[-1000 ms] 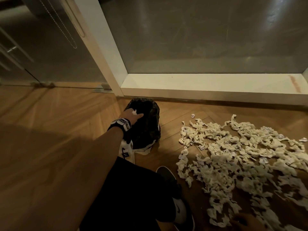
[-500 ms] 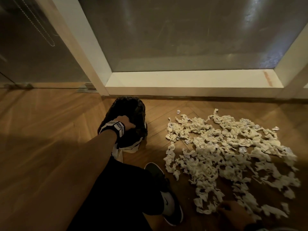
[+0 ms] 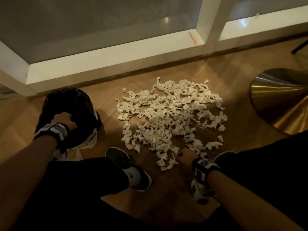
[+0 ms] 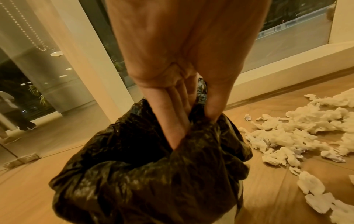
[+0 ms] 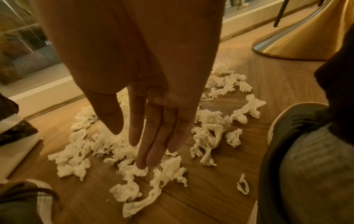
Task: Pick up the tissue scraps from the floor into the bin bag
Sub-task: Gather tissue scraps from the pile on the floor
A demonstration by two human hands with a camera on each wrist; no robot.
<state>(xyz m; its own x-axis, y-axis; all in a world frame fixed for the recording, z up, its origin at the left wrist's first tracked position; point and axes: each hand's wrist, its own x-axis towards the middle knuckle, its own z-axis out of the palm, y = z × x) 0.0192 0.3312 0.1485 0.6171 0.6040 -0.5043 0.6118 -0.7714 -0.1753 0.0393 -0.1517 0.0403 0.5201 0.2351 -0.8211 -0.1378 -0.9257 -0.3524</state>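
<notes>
Left hand clenches the black bin bag rim; its contents can't be seen. Right hand, grip released with straight fingers, touches tissue scraps on the floor.

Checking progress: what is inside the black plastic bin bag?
Nothing of its inside shows. The left hand grips the crumpled black plastic bin bag at its mouth, hiding the contents. White tissue scraps lie beside it.

wooden floor, brass pedestal base, white window frame
</notes>
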